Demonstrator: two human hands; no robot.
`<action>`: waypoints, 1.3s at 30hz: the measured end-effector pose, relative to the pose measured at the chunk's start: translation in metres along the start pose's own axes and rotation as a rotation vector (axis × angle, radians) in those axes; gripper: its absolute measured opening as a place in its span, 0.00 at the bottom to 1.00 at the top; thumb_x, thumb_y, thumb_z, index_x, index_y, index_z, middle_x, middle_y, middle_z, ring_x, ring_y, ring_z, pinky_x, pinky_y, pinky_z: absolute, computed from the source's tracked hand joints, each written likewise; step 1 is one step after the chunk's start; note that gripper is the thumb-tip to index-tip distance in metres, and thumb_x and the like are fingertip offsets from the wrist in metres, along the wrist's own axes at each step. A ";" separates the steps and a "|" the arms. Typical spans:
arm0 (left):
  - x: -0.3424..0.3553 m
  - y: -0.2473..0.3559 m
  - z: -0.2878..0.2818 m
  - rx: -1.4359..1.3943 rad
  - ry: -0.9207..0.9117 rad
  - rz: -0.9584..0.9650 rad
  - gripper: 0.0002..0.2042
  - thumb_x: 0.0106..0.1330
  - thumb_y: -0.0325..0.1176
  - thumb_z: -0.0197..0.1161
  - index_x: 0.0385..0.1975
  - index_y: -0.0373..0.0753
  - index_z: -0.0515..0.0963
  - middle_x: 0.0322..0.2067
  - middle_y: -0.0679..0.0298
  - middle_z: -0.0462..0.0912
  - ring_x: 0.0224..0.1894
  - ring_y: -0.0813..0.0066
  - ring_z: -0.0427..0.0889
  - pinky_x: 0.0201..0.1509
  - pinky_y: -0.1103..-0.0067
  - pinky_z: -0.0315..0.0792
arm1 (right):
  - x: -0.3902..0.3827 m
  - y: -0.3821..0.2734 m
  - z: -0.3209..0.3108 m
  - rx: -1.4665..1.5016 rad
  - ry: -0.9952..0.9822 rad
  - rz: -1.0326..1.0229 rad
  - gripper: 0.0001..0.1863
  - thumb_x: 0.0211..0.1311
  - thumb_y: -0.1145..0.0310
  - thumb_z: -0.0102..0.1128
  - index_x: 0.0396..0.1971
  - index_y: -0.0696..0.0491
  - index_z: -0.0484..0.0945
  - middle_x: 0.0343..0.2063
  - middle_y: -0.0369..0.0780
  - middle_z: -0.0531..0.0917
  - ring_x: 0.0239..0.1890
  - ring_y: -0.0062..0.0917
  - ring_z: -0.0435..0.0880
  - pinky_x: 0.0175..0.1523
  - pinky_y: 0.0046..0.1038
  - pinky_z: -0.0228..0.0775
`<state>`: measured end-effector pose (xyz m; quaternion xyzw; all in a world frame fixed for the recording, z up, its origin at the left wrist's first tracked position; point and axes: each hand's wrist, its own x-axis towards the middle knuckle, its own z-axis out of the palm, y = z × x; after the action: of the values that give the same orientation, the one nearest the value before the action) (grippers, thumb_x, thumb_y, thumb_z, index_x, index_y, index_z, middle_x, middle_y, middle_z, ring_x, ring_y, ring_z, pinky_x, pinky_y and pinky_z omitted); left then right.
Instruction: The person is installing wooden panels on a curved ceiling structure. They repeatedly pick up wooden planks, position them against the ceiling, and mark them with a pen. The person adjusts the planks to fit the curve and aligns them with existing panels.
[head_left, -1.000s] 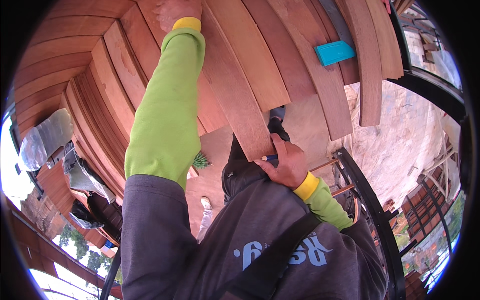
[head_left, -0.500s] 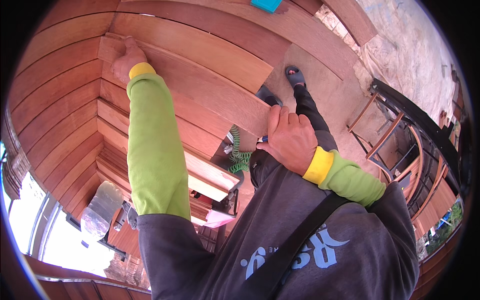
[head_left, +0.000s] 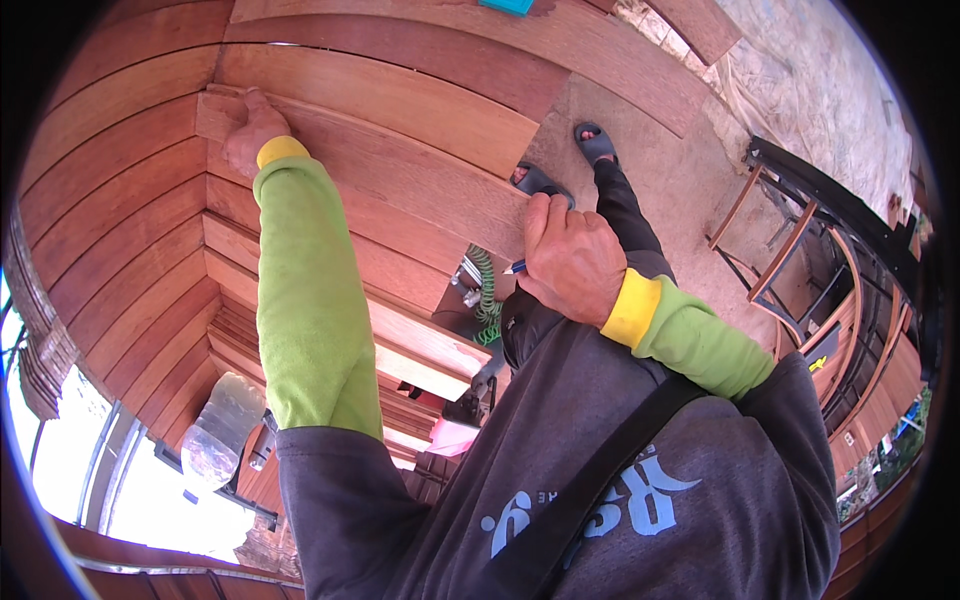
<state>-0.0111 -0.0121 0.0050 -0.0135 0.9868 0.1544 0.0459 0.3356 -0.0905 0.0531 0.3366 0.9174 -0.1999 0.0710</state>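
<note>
Here's our wooden plank (head_left: 385, 168), upper left to centre frame: our left hand (head_left: 257, 136) at its far end, finger grip unclear; our right hand (head_left: 577, 260), fingers clamped on a pencil (head_left: 515, 267), at the other. We'd best steady both ends.

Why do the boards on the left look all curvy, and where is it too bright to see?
Head view, left: the fisheye lens likely bends the wooden wall planks; head view, lower left: glare washes the background white; head view, middle: left hand and right hand look fairly sharp.
</note>
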 end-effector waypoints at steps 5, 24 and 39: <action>-0.014 0.004 -0.010 -0.041 -0.035 0.013 0.43 0.49 0.61 0.65 0.48 0.21 0.65 0.44 0.42 0.77 0.44 0.49 0.81 0.47 0.64 0.76 | 0.001 0.002 -0.002 -0.004 -0.026 -0.031 0.39 0.35 0.55 0.71 0.41 0.71 0.67 0.23 0.45 0.73 0.21 0.29 0.77 0.27 0.26 0.68; -0.006 0.001 -0.004 -0.007 -0.037 0.044 0.43 0.48 0.61 0.64 0.47 0.19 0.66 0.42 0.42 0.78 0.42 0.50 0.81 0.45 0.65 0.76 | -0.005 0.007 -0.007 0.137 -0.032 -0.006 0.40 0.35 0.54 0.73 0.44 0.67 0.66 0.30 0.47 0.75 0.24 0.34 0.79 0.30 0.30 0.71; 0.006 0.000 0.005 0.036 -0.050 -0.010 0.50 0.47 0.65 0.63 0.52 0.20 0.59 0.46 0.46 0.72 0.47 0.54 0.78 0.47 0.65 0.75 | -0.038 0.030 0.000 0.315 -0.018 0.024 0.43 0.35 0.53 0.75 0.49 0.63 0.64 0.35 0.47 0.77 0.28 0.40 0.80 0.31 0.34 0.72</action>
<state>-0.0164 -0.0101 -0.0004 -0.0138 0.9879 0.1366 0.0717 0.3834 -0.0922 0.0534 0.3526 0.8701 -0.3433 0.0279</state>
